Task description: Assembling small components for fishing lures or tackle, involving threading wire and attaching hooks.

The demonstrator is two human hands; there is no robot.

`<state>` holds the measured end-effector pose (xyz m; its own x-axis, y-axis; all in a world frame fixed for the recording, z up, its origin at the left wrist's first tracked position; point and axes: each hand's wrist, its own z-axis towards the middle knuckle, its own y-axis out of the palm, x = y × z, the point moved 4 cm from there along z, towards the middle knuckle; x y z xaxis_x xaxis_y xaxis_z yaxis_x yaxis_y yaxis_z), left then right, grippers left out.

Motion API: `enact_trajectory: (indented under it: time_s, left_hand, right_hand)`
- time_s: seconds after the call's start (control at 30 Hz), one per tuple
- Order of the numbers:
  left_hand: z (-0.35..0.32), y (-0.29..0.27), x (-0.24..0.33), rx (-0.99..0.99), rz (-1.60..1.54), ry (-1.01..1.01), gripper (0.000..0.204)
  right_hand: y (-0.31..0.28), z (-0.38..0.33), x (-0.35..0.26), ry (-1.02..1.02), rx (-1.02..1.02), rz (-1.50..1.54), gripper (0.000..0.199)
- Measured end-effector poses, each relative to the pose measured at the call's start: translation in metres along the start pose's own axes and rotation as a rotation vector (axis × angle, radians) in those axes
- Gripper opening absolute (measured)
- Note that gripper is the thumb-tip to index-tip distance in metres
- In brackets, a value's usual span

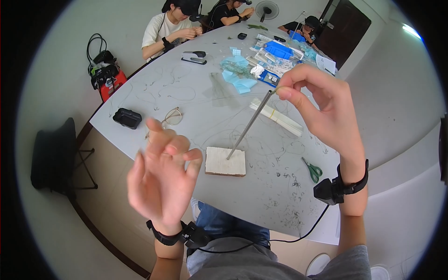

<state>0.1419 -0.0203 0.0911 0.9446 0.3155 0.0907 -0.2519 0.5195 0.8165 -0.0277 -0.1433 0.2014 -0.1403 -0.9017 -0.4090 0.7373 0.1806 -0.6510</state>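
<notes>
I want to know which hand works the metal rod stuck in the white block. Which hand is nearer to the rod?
Right. The right hand pinches the top end of the metal rod; the left hand is open, off to the left of the white block, touching nothing.

Bright, even light; fisheye bends the edges; nearer hand motion-blurred.

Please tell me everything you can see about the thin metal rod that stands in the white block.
The rod is thin, straight, grey and looks like metal. It leans up to the right. Its lower end sits in the top of the white block, a flat foam-like slab on the grey table. The right hand pinches its upper end between thumb and fingertips. The left hand does not touch it.
</notes>
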Motion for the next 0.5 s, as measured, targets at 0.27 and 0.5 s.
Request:
enact_trajectory:
  time_s: [0.27,0.5]
  left_hand:
    - [0.007,-0.031,-0.001,0.349,0.112,-0.089,0.01]
    - [0.003,-0.044,0.001,0.401,0.127,-0.128,0.012]
  right_hand:
    - [-0.001,0.005,0.005,0.084,-0.113,-0.023,0.005]
    - [0.001,0.007,0.006,0.089,-0.144,0.0,0.006]
